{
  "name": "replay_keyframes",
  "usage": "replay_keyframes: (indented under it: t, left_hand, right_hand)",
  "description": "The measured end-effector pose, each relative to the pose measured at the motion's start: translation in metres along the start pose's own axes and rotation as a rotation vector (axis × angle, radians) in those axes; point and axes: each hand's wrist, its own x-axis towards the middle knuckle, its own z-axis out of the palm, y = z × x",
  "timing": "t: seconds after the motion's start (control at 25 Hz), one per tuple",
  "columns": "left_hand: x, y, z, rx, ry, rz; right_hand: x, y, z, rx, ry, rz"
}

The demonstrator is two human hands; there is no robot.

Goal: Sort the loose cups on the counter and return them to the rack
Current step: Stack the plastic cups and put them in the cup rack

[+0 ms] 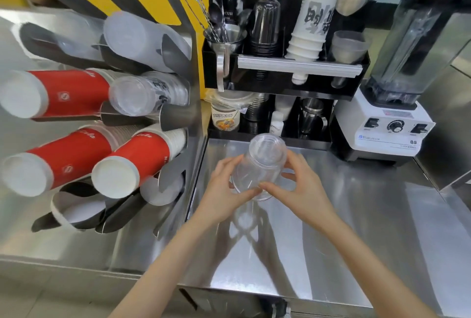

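1. Clear plastic cup point(260, 164): upside down, base tilted away, held just above the tabletop point(356, 215).
2. Cup rack point(188, 119): at left, slots hold red paper cups point(68, 91), frosted cups point(142, 40) and clear cups point(142, 96), lying sideways.

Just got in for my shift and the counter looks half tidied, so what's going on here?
A person is holding a clear plastic cup upside down in both hands, left hand and right hand, just above the steel counter. The wall rack to the left already holds stacks of red paper cups and clear cups. This cup has not gone into the rack yet.
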Motion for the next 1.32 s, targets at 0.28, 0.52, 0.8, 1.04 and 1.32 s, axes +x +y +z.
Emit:
replay_keyframes:
  t: [0.28, 0.52, 0.8, 1.04, 1.32]
  left_hand:
    - [-0.017, 0.04, -0.053, -0.008, 0.065, 0.188]
    - [-0.025, 0.056, -0.097, 0.118, 0.14, 0.281]
    - [-0.032, 0.061, -0.15, 0.149, 0.216, 0.352]
    - [-0.02, 0.063, -0.191, 0.219, 0.314, 0.371]
    - [-0.004, 0.048, -0.211, 0.151, 0.3, 0.339]
  right_hand:
    - [-0.002, -0.06, 0.0, -0.006, 0.06, -0.159]
    - [-0.002, -0.098, 0.013, 0.093, 0.071, -0.257]
    - [0.013, -0.142, 0.039, 0.131, 0.037, -0.354]
    - [0.04, -0.174, 0.06, 0.071, 0.046, -0.431]
    - [0.067, -0.181, 0.081, -0.07, 0.003, -0.457]
